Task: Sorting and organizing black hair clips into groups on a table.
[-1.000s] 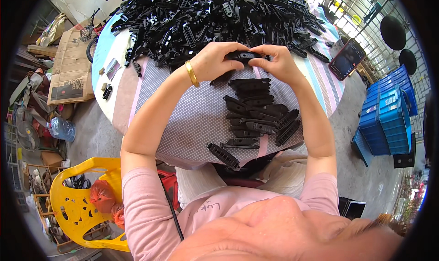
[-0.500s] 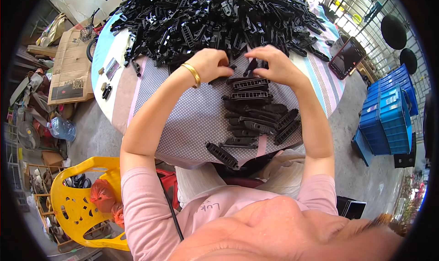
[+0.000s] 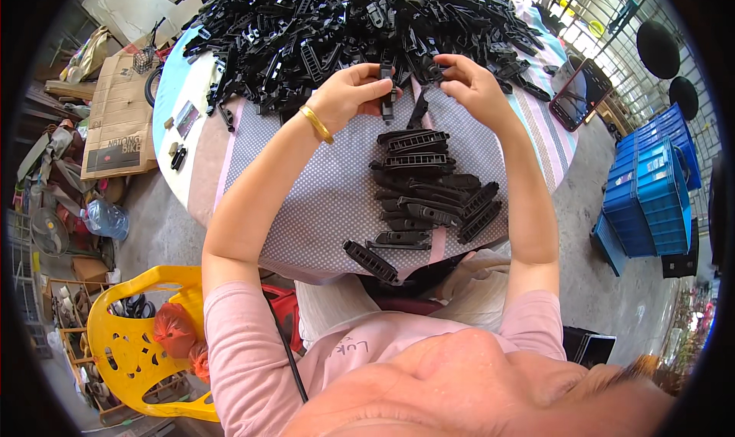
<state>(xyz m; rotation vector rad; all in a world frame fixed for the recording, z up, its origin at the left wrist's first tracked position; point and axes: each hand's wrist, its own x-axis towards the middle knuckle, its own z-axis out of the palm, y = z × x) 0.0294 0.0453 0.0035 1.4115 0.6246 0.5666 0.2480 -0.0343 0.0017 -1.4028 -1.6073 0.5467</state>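
In my left hand (image 3: 348, 98) is a narrow black plastic part (image 3: 387, 92), held upright between thumb and fingers at the near edge of the heap. My right hand (image 3: 473, 91) pinches another small black plastic piece (image 3: 435, 72) at the heap's edge, partly hidden among the parts behind it. Between the hands, a single slim black part (image 3: 419, 109) lies on the cloth. Just nearer to me is a loose stack of long, ribbed black parts (image 3: 417, 160), with one separate ribbed part (image 3: 370, 261) by the table's front edge.
A big heap of black plastic parts (image 3: 306, 23) covers the far side of the cloth-covered round table (image 3: 306, 207). A phone (image 3: 582, 96) stands at the right rim. Blue crates (image 3: 647, 192) are on the floor to the right; a yellow chair (image 3: 126, 353) with red bags is at left.
Both hands have risen slightly toward the heap. The left one now holds a black part upright, while the right has moved right and away from the slim part between them.
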